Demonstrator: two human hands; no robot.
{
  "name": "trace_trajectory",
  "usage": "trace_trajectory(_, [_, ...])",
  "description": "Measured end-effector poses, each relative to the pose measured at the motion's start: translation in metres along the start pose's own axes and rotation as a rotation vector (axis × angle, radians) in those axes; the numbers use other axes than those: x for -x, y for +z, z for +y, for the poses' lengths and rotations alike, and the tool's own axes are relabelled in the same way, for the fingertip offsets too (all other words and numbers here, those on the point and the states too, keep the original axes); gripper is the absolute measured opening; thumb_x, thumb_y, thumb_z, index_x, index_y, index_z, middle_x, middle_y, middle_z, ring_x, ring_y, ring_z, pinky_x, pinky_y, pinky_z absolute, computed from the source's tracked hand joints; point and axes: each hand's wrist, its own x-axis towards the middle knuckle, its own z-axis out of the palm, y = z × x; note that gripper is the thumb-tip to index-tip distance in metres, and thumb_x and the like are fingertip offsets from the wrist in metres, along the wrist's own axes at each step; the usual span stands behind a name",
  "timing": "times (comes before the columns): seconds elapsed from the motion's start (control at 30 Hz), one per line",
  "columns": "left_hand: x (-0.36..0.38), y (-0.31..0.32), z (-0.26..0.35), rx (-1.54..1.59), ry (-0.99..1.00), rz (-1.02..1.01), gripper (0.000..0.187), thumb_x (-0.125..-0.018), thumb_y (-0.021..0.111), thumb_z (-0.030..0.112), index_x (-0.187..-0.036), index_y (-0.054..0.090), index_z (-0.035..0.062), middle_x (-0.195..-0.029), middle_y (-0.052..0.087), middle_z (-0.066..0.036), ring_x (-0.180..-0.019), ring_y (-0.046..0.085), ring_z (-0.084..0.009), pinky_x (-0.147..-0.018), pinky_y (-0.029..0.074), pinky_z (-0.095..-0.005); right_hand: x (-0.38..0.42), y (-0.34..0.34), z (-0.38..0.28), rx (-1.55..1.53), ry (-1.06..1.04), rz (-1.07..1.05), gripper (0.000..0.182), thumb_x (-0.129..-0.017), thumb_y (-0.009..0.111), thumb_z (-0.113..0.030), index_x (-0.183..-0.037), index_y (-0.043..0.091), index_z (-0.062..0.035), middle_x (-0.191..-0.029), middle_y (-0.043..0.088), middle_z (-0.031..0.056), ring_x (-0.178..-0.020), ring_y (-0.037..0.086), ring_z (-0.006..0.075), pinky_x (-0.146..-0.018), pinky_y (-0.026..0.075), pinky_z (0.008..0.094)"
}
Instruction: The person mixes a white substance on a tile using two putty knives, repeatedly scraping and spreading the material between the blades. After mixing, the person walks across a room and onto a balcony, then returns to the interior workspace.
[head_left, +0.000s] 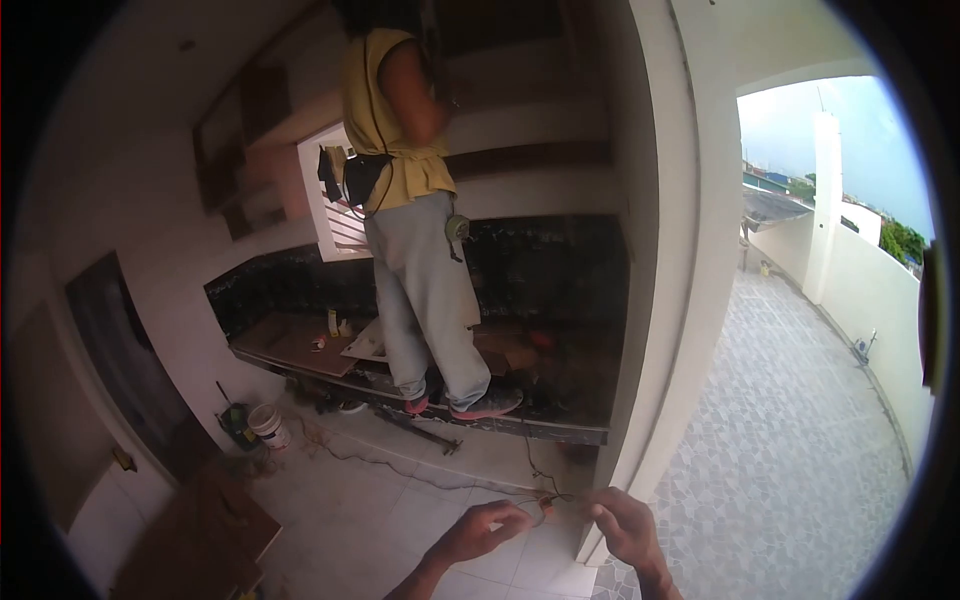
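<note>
My left hand is low in the middle of the view, fingers curled and fingertips pinched. My right hand is beside the door frame's foot, its fingers bent and closed toward the left hand. Between them runs a thin dark wire, which seems to be pinched at both fingertips. A small orange-brown piece shows in the gap, by the wire; its kind is too small to tell. A dark cord trails across the tiled floor to this spot, and another strand hangs from the counter.
A person stands on the dark counter, facing the wall cabinets. A hammer-like tool lies below the counter edge. A white bucket and brown board are left. The door frame borders a tiled terrace.
</note>
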Motion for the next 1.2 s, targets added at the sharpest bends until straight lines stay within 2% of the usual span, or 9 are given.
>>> trace_trajectory(0.07, [-0.006,-0.057,0.078,-0.151,0.185,0.228,0.017,-0.089,0.069,0.015,-0.099,0.068,0.0015,-0.098,0.068,-0.009,-0.093,0.065,-0.0175,-0.083,0.050,-0.0298,-0.017,-0.033,-0.046,0.203,-0.420,0.206,0.021,-0.092,0.061,-0.011,-0.104,0.066,0.0052,-0.085,0.068,0.0133,-0.077,0.068,0.0221,-0.066,0.054,0.0290])
trace_trajectory(0.13, [-0.004,-0.103,0.137,-0.276,0.519,0.469,0.014,-0.088,0.068,0.012,-0.095,0.066,-0.0002,-0.095,0.065,-0.012,-0.086,0.064,-0.0211,-0.076,0.052,-0.0332,-0.020,-0.058,-0.108,0.217,-0.687,0.386,0.019,-0.090,0.060,-0.010,-0.101,0.066,0.0056,-0.079,0.066,0.0136,-0.074,0.067,0.0233,-0.065,0.053,0.0305])
trace_trajectory(0.17, [-0.002,-0.113,0.167,-0.220,0.650,0.603,0.015,-0.085,0.071,0.009,-0.096,0.066,0.0007,-0.094,0.066,-0.012,-0.087,0.066,-0.0209,-0.079,0.055,-0.0341,-0.017,-0.066,-0.137,0.295,-0.819,0.488,0.023,-0.093,0.058,-0.016,-0.099,0.064,0.0049,-0.078,0.065,0.0145,-0.069,0.062,0.0213,-0.062,0.051,0.0318])
trace_trajectory(0.23, [0.009,-0.128,0.229,-0.304,0.971,0.743,0.026,-0.092,0.066,0.024,-0.101,0.062,-0.0001,-0.100,0.059,-0.017,-0.084,0.063,-0.0255,-0.074,0.056,-0.0350,-0.010,-0.077,-0.176,0.443,-1.012,0.735,0.029,-0.100,0.049,-0.034,-0.105,0.061,-0.0075,-0.080,0.056,0.0094,-0.067,0.050,0.0164,-0.059,0.042,0.0278])
trace_trajectory(0.27, [0.018,-0.140,0.249,-0.405,1.090,0.765,0.031,-0.094,0.062,0.031,-0.106,0.060,0.0033,-0.103,0.055,-0.016,-0.081,0.059,-0.0240,-0.072,0.055,-0.0353,-0.008,-0.078,-0.203,0.413,-1.126,0.719,0.027,-0.101,0.047,-0.033,-0.108,0.061,-0.0106,-0.080,0.048,0.0060,-0.070,0.048,0.0154,-0.060,0.041,0.0282])
trace_trajectory(0.33, [0.031,-0.139,0.292,-0.666,1.340,0.859,0.035,-0.093,0.061,0.035,-0.113,0.056,0.0068,-0.104,0.054,-0.015,-0.080,0.056,-0.0235,-0.073,0.054,-0.0372,-0.007,-0.076,-0.236,0.501,-1.295,0.655,0.027,-0.101,0.048,-0.033,-0.108,0.061,-0.0106,-0.080,0.048,0.0060,-0.070,0.048,0.0154,-0.060,0.042,0.0282])
trace_trajectory(0.43, [0.046,-0.141,0.324,-0.902,1.484,0.878,0.035,-0.093,0.061,0.035,-0.113,0.056,0.0066,-0.104,0.055,-0.015,-0.080,0.057,-0.0236,-0.073,0.054,-0.0374,-0.018,-0.070,-0.256,0.612,-1.403,0.529,0.026,-0.101,0.048,-0.032,-0.107,0.061,-0.0105,-0.080,0.048,0.0060,-0.070,0.049,0.0155,-0.060,0.042,0.0282])
trace_trajectory(0.93, [0.065,-0.147,0.342,-1.306,1.397,0.974,0.032,-0.093,0.059,0.032,-0.112,0.056,0.0057,-0.104,0.055,-0.016,-0.080,0.057,-0.0243,-0.074,0.055,-0.0386,-0.045,-0.080,-0.234,0.784,-1.300,0.392,0.023,-0.099,0.050,-0.029,-0.107,0.061,-0.0100,-0.080,0.050,0.0058,-0.068,0.050,0.0156,-0.060,0.044,0.0285])
trace_trajectory(1.2, [0.004,-0.191,0.329,-1.270,1.019,0.917,0.030,-0.094,0.058,0.030,-0.111,0.056,0.0052,-0.104,0.055,-0.016,-0.081,0.058,-0.0246,-0.074,0.055,-0.0392,-0.067,-0.102,-0.232,0.859,-1.090,0.418,0.022,-0.099,0.051,-0.028,-0.107,0.061,-0.0098,-0.080,0.052,0.0057,-0.068,0.051,0.0157,-0.060,0.045,0.0286])
